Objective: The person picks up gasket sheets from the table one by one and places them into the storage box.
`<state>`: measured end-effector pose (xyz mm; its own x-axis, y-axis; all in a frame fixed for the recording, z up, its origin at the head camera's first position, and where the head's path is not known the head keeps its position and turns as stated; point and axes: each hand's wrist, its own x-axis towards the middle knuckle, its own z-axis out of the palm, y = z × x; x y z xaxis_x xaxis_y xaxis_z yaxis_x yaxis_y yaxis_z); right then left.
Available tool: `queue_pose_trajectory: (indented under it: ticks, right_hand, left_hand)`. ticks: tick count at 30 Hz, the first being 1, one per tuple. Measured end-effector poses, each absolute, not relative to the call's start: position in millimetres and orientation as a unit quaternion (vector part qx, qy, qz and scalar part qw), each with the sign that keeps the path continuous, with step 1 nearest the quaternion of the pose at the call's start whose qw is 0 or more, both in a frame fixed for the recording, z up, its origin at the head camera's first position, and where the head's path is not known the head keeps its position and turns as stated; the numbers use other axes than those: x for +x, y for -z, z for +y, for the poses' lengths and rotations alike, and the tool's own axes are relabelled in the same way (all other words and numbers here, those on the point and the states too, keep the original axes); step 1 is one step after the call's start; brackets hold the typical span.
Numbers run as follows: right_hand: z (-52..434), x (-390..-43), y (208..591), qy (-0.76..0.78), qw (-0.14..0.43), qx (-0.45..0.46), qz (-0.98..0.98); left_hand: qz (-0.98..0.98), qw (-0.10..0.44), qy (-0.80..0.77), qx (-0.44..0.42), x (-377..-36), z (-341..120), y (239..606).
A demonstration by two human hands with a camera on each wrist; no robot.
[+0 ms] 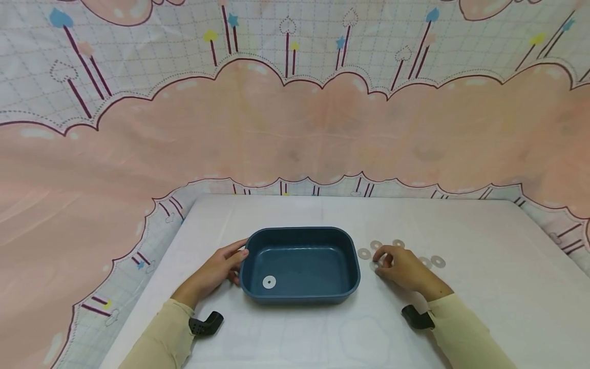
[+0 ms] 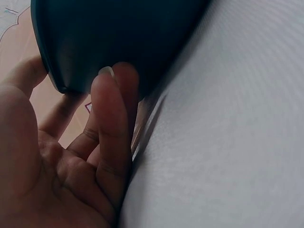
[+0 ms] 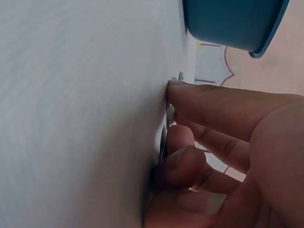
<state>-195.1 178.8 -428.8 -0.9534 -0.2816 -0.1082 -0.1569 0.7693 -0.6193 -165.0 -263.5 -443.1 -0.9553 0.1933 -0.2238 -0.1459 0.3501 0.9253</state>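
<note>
A dark blue rectangular tub (image 1: 299, 299) stands on the white table, with one flat washer (image 1: 269, 282) lying inside at its near left. My left hand (image 1: 221, 266) rests against the tub's left end. In the left wrist view its fingertips (image 2: 111, 88) touch the outer wall (image 2: 128, 33) below the rim. Right of the tub, my right hand (image 1: 403, 266) reaches down to the tabletop. Its thumb and fingers pinch a thin washer (image 1: 374, 266) at its edges, partly hidden under the fingertips (image 3: 178, 90).
More flat grey washers lie around the right hand: one beside the tub (image 1: 364, 253), two behind the hand, a washer (image 1: 438, 262) and another to its right. Black wrist devices (image 1: 206, 324) sit on both wrists. A patterned cloth (image 1: 322, 128) hangs behind the table.
</note>
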Motion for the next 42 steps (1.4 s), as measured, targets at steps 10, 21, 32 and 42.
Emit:
queue_pose_trajectory:
  ticks: [10, 21, 32, 42]
  right_hand:
    - [177.5, -195.4, 427.8, 0.31, 0.107, -0.104, 0.939]
    - [176.4, -196.8, 426.4, 0.314, 0.115, -0.106, 0.937]
    - [173.0, -190.8, 428.0, 0.296, 0.094, -0.136, 0.941]
    - [174.8, -192.8, 425.4, 0.291, 0.093, -0.139, 0.942]
  left_hand:
    - [0.807, 0.149, -0.571, 0.013, -166.9, -263.1, 442.3]
    - [0.805, 0.151, -0.574, 0.01, -167.3, -264.3, 438.5]
    - [0.802, 0.155, -0.577, 0.015, -159.1, -265.8, 441.7]
    - [0.805, 0.151, -0.573, 0.017, -162.4, -261.9, 440.9]
